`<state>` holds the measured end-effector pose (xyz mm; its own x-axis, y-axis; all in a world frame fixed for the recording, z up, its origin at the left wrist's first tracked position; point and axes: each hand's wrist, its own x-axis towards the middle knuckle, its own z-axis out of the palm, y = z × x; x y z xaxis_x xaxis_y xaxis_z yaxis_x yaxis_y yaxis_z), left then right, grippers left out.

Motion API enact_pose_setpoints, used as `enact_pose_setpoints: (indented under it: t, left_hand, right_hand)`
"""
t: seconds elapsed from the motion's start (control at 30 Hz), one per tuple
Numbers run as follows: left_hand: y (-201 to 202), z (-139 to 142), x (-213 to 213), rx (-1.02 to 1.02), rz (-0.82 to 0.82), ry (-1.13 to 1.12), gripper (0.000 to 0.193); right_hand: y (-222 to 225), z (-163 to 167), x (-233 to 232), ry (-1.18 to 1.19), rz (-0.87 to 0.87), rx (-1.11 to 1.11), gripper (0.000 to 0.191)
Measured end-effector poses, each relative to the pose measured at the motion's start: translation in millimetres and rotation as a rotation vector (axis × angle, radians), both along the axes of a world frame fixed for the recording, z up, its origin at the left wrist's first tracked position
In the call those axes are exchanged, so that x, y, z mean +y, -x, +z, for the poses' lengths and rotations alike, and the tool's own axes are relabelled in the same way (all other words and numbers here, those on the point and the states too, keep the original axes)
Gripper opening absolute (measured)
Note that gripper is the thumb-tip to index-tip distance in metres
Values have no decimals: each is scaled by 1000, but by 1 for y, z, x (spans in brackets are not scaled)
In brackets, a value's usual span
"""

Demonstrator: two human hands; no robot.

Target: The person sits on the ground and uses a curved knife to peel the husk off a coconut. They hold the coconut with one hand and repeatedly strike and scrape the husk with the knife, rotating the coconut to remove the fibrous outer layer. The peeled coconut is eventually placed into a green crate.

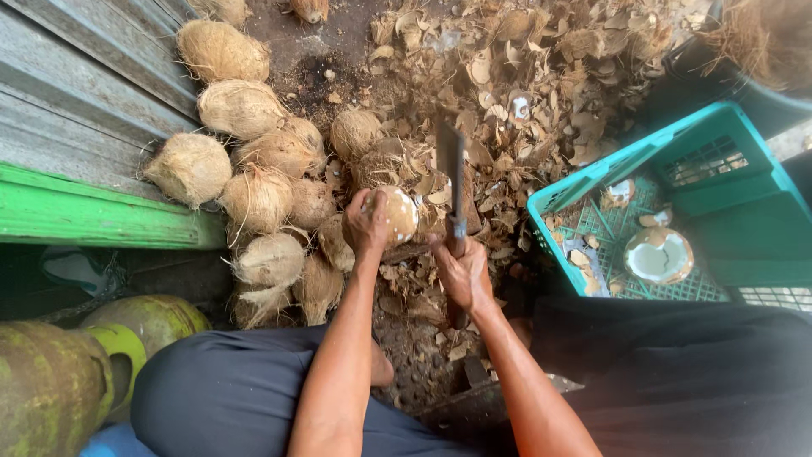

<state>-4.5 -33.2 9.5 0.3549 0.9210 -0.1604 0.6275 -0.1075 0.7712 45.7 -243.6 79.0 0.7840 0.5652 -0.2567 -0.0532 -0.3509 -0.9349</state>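
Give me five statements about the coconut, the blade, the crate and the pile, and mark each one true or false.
1. The left hand grips a partly peeled coconut. True.
2. The right hand holds a cleaver by its handle. True.
3. The teal crate lies to the person's left. False: it lies to the right.
4. The crate holds a peeled coconut piece. True.
5. The husked coconuts are stacked inside the crate. False: they lie on the ground by the left hand.
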Motion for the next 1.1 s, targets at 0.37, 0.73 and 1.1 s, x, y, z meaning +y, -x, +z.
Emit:
enact_pose_setpoints:
  t: [0.37, 0.73, 1.1]
  left_hand:
    - [18, 1, 8, -70, -76, 65, 63]
    - [43, 33, -6, -208, 250, 246, 58]
    - [47, 16, -12, -451, 341, 320, 65]
  right_hand:
    - [-1, -9, -3, 124, 112, 462, 37]
    - [19, 15, 2, 223, 231, 269, 43]
    - [18, 22, 6, 62, 144, 174, 27]
